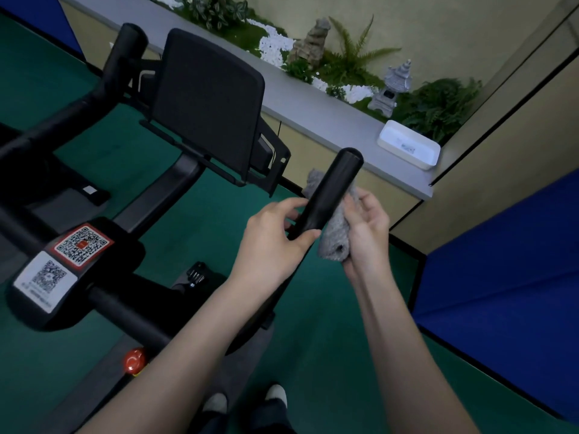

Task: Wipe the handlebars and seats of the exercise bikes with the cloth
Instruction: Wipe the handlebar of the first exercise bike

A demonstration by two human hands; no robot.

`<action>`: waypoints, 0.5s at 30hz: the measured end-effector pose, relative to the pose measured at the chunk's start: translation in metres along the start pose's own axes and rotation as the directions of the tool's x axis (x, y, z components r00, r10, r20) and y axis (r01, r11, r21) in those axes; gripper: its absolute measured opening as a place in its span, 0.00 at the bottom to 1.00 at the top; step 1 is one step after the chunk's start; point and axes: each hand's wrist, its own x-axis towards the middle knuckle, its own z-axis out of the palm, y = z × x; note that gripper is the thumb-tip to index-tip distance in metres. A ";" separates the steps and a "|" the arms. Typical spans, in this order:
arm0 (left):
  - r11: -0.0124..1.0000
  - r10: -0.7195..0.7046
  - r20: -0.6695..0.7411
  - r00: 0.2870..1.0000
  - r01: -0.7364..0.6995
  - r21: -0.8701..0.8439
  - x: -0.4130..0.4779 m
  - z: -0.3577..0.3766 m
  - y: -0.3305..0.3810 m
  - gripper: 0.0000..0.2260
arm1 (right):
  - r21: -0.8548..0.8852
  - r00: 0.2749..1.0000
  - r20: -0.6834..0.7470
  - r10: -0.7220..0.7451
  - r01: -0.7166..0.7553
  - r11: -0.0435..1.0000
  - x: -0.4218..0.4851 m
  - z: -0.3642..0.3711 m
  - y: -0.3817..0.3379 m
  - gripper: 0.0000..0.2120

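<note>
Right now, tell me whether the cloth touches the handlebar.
Touching: the head view shows the cloth wrapped against the handlebar, pressed there by the right hand.

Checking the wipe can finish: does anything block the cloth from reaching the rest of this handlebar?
Toward the tip, nothing visible does. The cloth, held by the right hand, lies against the handlebar. Lower down, the left hand wraps the bar and covers that stretch.
</note>
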 end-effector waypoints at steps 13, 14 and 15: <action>0.996 0.048 0.091 0.995 -0.054 0.067 -0.004 -0.014 -0.003 0.17 | -0.222 0.998 0.048 -0.031 0.041 0.974 -0.038 -0.009 0.024 0.08; 0.993 0.059 0.093 0.994 -0.068 0.094 -0.005 -0.016 -0.004 0.17 | -0.269 0.997 0.062 -0.038 0.053 0.962 -0.040 -0.011 0.023 0.07; 0.989 0.073 0.093 0.993 -0.084 0.124 -0.007 -0.017 -0.004 0.18 | -0.314 0.996 0.073 -0.046 0.067 0.947 -0.043 -0.014 0.021 0.07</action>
